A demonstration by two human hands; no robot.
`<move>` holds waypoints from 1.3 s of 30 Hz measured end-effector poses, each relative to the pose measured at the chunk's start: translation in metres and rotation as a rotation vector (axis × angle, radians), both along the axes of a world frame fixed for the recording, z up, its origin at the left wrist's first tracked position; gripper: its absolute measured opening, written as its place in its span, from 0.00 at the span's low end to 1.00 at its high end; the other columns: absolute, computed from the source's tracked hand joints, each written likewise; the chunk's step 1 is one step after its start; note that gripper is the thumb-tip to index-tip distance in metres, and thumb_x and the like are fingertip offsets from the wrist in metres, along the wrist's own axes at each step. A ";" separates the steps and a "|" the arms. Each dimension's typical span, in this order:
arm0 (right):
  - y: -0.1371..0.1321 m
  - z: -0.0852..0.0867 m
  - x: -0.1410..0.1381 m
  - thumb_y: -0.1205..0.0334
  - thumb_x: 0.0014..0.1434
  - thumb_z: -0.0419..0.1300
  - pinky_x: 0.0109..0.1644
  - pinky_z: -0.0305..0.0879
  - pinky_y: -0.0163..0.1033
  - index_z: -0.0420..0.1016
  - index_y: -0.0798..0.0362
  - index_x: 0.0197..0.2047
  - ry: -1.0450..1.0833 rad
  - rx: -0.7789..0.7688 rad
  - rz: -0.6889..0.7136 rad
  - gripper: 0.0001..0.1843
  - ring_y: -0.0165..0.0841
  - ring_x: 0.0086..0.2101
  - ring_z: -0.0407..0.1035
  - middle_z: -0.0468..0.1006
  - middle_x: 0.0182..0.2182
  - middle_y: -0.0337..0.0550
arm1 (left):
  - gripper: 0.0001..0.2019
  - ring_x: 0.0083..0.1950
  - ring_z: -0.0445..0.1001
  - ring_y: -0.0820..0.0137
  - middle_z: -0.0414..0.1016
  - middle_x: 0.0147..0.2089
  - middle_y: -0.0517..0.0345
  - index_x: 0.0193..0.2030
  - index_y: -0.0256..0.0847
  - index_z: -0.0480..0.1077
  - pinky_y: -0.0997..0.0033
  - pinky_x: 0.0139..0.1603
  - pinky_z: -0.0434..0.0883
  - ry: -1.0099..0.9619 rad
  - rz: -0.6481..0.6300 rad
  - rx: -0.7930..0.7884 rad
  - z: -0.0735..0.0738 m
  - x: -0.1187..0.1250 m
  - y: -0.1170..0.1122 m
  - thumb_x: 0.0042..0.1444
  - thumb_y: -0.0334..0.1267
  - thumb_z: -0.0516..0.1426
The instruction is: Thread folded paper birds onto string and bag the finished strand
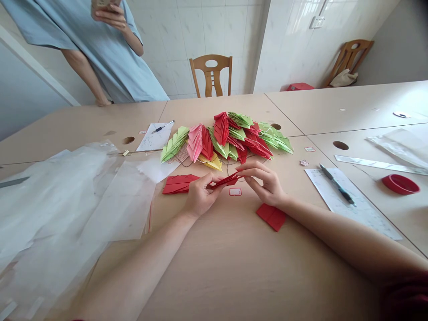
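Observation:
Between my two hands, a piece of folded red paper [228,180] is raised a little above the table. My left hand [204,195] pinches its left end, thumb on top. At its right end, my right hand [262,182] has thumb and fingers closed on the paper. Another folded red paper [179,184] lies flat just left of my left hand. A smaller folded red piece [271,217] rests below my right wrist. Beyond my hands sits a pile of pleated paper leaves [221,132] in red, green, pink and yellow, with dark strings among them.
Translucent plastic sheets [63,200] spread over the table's left side. To the right lie a written sheet [354,203], a pen [337,185], a ruler [377,164] and a red tape roll [400,184]. A person in blue [96,49] stands across the table, holding a phone [103,6].

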State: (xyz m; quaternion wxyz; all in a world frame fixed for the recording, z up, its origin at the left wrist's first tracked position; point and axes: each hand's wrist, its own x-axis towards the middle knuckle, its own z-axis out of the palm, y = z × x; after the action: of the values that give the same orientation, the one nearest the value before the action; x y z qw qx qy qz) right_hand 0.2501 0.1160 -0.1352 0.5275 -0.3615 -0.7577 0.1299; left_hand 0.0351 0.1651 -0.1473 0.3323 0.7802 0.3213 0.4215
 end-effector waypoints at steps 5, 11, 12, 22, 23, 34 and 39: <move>-0.002 0.002 0.000 0.64 0.63 0.58 0.51 0.69 0.46 0.74 0.50 0.47 -0.014 -0.052 0.042 0.10 0.38 0.47 0.71 0.75 0.46 0.48 | 0.07 0.33 0.78 0.71 0.80 0.37 0.58 0.37 0.40 0.74 0.76 0.30 0.76 0.077 -0.040 -0.009 0.003 -0.001 -0.002 0.57 0.41 0.61; -0.002 0.002 -0.007 0.61 0.65 0.56 0.41 0.68 0.43 0.72 0.50 0.38 -0.013 -0.170 -0.014 0.05 0.35 0.37 0.69 0.74 0.36 0.45 | 0.10 0.36 0.76 0.70 0.78 0.39 0.56 0.42 0.41 0.72 0.73 0.34 0.75 0.082 -0.085 0.036 0.007 -0.001 -0.007 0.56 0.43 0.60; -0.002 0.002 -0.008 0.60 0.66 0.55 0.41 0.67 0.43 0.71 0.50 0.37 -0.013 -0.203 -0.009 0.06 0.35 0.36 0.68 0.73 0.36 0.45 | 0.10 0.37 0.76 0.70 0.77 0.40 0.56 0.43 0.41 0.71 0.72 0.36 0.74 0.058 -0.067 0.055 0.008 0.000 -0.008 0.57 0.42 0.59; -0.007 0.004 -0.020 0.58 0.68 0.50 0.37 0.60 0.38 0.60 0.51 0.31 -0.025 -0.361 -0.004 0.13 0.31 0.31 0.61 0.66 0.31 0.40 | 0.07 0.31 0.66 0.73 0.68 0.33 0.60 0.36 0.41 0.65 0.74 0.31 0.65 0.064 -0.129 0.008 0.016 0.012 -0.019 0.64 0.40 0.52; -0.007 0.004 -0.021 0.58 0.68 0.50 0.37 0.60 0.38 0.59 0.51 0.31 -0.038 -0.368 -0.001 0.13 0.31 0.32 0.61 0.66 0.31 0.40 | 0.07 0.31 0.65 0.73 0.67 0.33 0.60 0.36 0.41 0.65 0.74 0.30 0.64 0.075 -0.138 -0.014 0.016 0.012 -0.019 0.64 0.40 0.51; -0.005 0.001 -0.021 0.57 0.69 0.48 0.36 0.60 0.39 0.59 0.50 0.31 -0.079 -0.396 0.021 0.13 0.32 0.31 0.60 0.65 0.30 0.39 | 0.09 0.34 0.66 0.70 0.67 0.32 0.58 0.35 0.42 0.62 0.70 0.35 0.65 0.161 -0.150 0.087 0.012 0.009 -0.013 0.67 0.37 0.46; -0.005 0.003 -0.020 0.58 0.68 0.49 0.37 0.61 0.40 0.61 0.50 0.32 -0.066 -0.341 0.046 0.12 0.33 0.32 0.61 0.66 0.31 0.41 | 0.08 0.35 0.67 0.69 0.67 0.33 0.57 0.36 0.42 0.61 0.69 0.38 0.65 0.182 -0.123 0.190 0.011 0.010 -0.014 0.67 0.36 0.46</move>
State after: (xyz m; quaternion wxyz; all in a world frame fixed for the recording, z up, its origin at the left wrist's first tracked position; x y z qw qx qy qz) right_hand 0.2297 0.1112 -0.1320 0.4304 -0.4323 -0.7497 0.2565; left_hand 0.0446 0.1514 -0.1359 0.2516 0.8613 0.2602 0.3566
